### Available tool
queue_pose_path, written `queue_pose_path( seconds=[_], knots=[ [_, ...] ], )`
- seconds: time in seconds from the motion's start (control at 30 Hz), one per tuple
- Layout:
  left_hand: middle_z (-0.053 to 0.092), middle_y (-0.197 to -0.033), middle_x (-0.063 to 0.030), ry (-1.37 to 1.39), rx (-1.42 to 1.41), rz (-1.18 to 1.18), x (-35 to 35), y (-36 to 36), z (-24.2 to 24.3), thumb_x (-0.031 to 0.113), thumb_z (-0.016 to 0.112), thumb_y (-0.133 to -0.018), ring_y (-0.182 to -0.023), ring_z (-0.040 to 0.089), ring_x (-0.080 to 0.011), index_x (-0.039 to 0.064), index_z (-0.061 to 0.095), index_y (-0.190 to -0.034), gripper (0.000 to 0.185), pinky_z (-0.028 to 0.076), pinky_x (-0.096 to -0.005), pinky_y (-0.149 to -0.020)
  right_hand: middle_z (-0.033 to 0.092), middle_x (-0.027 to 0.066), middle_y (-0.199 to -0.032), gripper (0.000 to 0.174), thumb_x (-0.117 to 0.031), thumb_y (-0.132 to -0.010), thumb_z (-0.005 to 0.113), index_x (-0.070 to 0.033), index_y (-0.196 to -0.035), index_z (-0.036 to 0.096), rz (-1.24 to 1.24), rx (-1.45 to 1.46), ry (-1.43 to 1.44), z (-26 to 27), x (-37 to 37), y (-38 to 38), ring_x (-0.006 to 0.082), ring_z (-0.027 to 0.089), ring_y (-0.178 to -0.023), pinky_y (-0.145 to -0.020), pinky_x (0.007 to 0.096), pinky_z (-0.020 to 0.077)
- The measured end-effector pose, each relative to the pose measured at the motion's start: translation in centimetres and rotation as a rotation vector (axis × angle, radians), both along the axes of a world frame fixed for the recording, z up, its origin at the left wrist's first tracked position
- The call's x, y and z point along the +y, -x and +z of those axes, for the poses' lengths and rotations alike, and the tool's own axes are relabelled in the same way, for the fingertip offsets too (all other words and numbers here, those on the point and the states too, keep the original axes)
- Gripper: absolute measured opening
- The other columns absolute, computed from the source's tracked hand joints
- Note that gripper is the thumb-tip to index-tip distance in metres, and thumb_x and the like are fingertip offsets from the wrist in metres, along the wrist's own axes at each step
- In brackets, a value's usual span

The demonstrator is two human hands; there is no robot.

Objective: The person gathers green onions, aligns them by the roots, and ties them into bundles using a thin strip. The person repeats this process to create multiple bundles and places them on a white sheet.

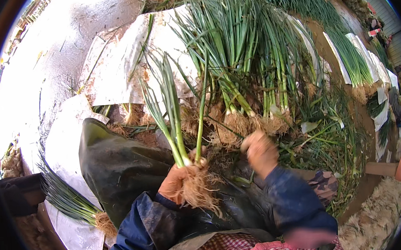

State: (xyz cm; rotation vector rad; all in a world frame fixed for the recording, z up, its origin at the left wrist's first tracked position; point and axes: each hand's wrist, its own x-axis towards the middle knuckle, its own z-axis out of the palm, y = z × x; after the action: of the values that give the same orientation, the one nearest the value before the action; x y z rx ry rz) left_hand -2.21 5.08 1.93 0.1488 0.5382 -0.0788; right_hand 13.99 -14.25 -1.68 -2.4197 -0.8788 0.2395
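Note:
My left hand (176,183) is closed around a few green onions (175,126) near their white bases. Their leaves point up and away from me, and tangled tan roots (201,191) hang below the fingers over my lap. My right hand (261,152) is to the right of them, blurred, with its fingers curled. A thin dark green leaf (224,126) runs up to its fingertips; whether they grip it I cannot tell. Just beyond both hands lies a large pile of unpeeled green onions (233,42), roots towards me.
White sheets (113,75) lie on the wet floor ahead. Stripped leaves (327,140) litter the right side. A bundle of green onions (73,200) rests at the left, with more bundles (351,58) at far right. A dark waterproof covering (126,161) spans my leg. Other people (377,29) are in the right background.

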Motion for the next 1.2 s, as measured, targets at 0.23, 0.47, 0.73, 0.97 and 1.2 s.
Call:
queue_pose_path(
  seconds=[0.23, 0.47, 0.73, 0.97, 1.2],
  knots=[
    [0.056, -0.094, -0.0064, -0.288, 0.093, -0.035, -3.2, -0.4, -2.2, 0.001, 0.066, -0.077, -0.083, 0.058, -0.0165, 0.004, 0.052, -0.096, 0.024, 0.05, -0.0252, -0.075, 0.063, 0.0133, -0.102, 0.026, -0.016, -0.085, 0.063, -0.003, -0.107, 0.06, -0.13, 0.422, 0.054, -1.4, 2.3, -5.4, 0.0212, 0.06, -0.085, -0.078, 0.0361, 0.0512],
    [0.061, -0.086, -0.0095, -0.178, 0.28, 0.147, -4.0, -1.9, -3.4, -0.006, 0.059, -0.081, -0.07, 0.063, -0.0197, -0.005, 0.054, -0.102, 0.022, 0.056, -0.0322, -0.063, 0.056, 0.0109, -0.108, 0.044, -0.014, -0.085, 0.063, -0.003, -0.124, 0.045, -0.032, 0.563, -0.516, 0.0, 6.1, 2.0, 0.02, 0.056, -0.096, -0.085, 0.033, 0.0482],
    [0.062, -0.075, -0.0099, -0.277, 0.383, 0.234, -4.2, -2.9, -2.3, -0.005, 0.059, -0.08, -0.057, 0.061, -0.0196, -0.007, 0.058, -0.097, 0.017, 0.053, -0.0312, -0.05, 0.05, 0.0025, -0.076, 0.01, -0.01, -0.093, 0.047, -0.002, -0.096, 0.051, 0.055, 1.011, -0.199, 1.8, 5.0, 1.6, 0.0095, 0.048, -0.061, -0.053, 0.0233, 0.0411],
    [0.063, -0.083, -0.0154, -0.135, 0.416, 0.229, -2.8, -1.9, -4.1, -0.004, 0.053, -0.081, -0.063, 0.064, -0.0234, -0.009, 0.053, -0.105, 0.024, 0.058, -0.0365, -0.059, 0.06, 0.0101, -0.085, 0.03, -0.028, -0.098, 0.042, -0.003, -0.109, 0.055, -0.215, 1.349, -1.819, 6.7, -4.1, 0.3, 0.0129, 0.047, -0.053, -0.045, 0.0285, 0.0432],
    [0.064, -0.097, -0.0126, -0.118, 0.239, -0.066, -3.4, 0.4, -2.5, 0.002, 0.057, -0.084, -0.082, 0.066, -0.0222, -0.004, 0.055, -0.11, 0.027, 0.057, -0.034, -0.074, 0.062, 0.0049, -0.077, 0.021, -0.018, -0.09, 0.061, 0.0, -0.099, 0.059, -0.06, 0.887, -0.501, -2.3, 5.9, 1.9, 0.0093, 0.054, -0.062, -0.054, 0.025, 0.0464]
  ],
)
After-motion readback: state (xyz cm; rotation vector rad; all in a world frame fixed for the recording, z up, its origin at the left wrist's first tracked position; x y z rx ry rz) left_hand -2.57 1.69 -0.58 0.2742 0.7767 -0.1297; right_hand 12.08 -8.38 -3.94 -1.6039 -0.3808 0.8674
